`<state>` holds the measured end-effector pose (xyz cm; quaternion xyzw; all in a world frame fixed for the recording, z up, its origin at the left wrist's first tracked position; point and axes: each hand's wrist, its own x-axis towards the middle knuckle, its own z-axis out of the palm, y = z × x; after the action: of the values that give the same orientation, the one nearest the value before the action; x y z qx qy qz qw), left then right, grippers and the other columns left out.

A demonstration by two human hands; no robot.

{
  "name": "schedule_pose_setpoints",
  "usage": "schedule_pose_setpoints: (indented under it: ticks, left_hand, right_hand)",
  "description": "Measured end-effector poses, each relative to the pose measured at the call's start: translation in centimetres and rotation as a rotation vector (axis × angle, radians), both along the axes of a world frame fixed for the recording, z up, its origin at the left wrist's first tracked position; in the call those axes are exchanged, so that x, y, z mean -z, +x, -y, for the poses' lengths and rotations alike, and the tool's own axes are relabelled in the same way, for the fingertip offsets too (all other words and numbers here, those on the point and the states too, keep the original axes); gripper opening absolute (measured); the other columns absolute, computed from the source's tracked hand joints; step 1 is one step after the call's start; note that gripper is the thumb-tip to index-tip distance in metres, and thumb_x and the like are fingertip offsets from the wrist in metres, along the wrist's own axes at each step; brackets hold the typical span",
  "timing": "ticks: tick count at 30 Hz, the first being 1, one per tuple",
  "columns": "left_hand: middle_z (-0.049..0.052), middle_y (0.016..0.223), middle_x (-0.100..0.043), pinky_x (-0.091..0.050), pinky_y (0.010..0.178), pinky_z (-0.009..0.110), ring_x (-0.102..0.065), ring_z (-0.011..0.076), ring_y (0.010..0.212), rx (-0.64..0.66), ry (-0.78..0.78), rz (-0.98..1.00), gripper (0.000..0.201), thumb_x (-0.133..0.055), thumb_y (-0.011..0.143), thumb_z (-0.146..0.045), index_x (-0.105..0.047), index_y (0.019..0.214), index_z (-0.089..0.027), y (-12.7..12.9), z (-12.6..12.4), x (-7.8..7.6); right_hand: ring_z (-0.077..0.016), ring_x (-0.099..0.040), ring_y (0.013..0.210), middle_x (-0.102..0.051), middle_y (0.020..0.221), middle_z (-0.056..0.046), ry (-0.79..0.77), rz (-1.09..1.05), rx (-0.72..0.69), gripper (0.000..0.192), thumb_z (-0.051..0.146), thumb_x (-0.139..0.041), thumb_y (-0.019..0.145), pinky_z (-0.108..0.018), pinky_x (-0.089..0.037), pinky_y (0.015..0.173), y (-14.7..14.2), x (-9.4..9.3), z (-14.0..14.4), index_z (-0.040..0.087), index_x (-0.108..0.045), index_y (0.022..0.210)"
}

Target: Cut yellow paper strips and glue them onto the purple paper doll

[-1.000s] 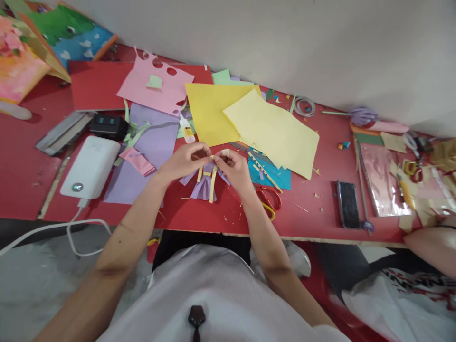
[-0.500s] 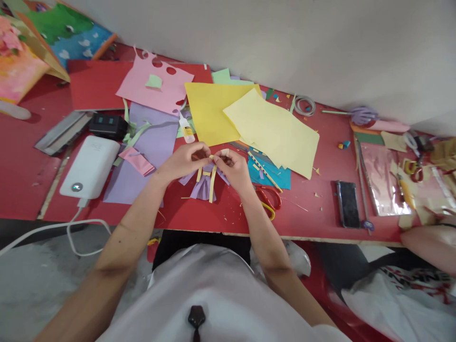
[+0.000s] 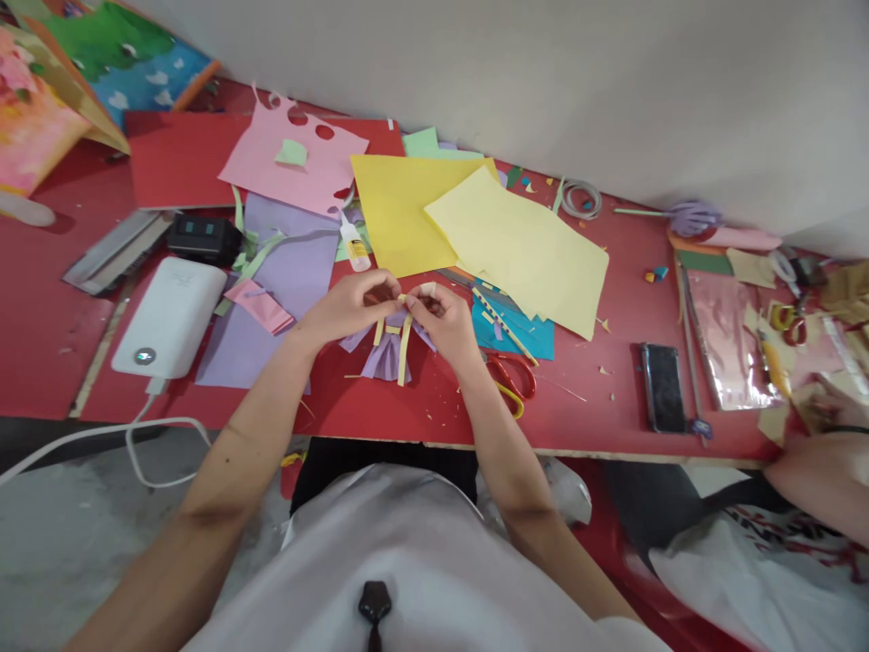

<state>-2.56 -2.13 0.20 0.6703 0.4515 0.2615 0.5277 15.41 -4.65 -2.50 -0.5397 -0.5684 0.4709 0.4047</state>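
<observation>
My left hand (image 3: 358, 303) and my right hand (image 3: 440, 317) meet above the red table, fingertips pinched together on a small yellow paper strip (image 3: 403, 299). Just below them is a pleated purple paper piece (image 3: 384, 359) with yellow strips across and down it; its upper part is partly hidden by my fingers. One long yellow strip (image 3: 405, 351) hangs down on its right side. Beside my right wrist lie scissors (image 3: 514, 376) with red and yellow handles. A small glue bottle (image 3: 355, 246) lies just beyond my left hand.
Yellow sheets (image 3: 522, 254), a pink sheet with holes (image 3: 291, 149) and a purple sheet (image 3: 272, 263) cover the far side. A white power bank (image 3: 169, 317) with a cable lies left. Right are a phone (image 3: 663, 389) and a co-worker's arm (image 3: 821, 475).
My hands keep almost the same pinch on the yellow strip. At the far right, the co-worker's hand has come into view over the table.
</observation>
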Motion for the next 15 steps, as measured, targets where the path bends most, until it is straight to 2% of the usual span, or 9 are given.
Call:
schedule_pose_setpoints:
  ticks: [15]
  left_hand:
    - [0.002,0.081,-0.064,-0.048,0.068,0.027,-0.061,0.0162,0.077,-0.054,0.034,0.001,0.013,-0.059,0.079,-0.032,-0.056,0.081,-0.019,0.58,0.21,0.74]
  right_hand:
    - [-0.0117,-0.054,0.065,-0.062,0.072,0.001,0.041,0.005,0.005,0.019,0.039,-0.064,0.083,-0.025,-0.042,0.059,-0.04,0.60,-0.06,0.021,-0.063,0.082]
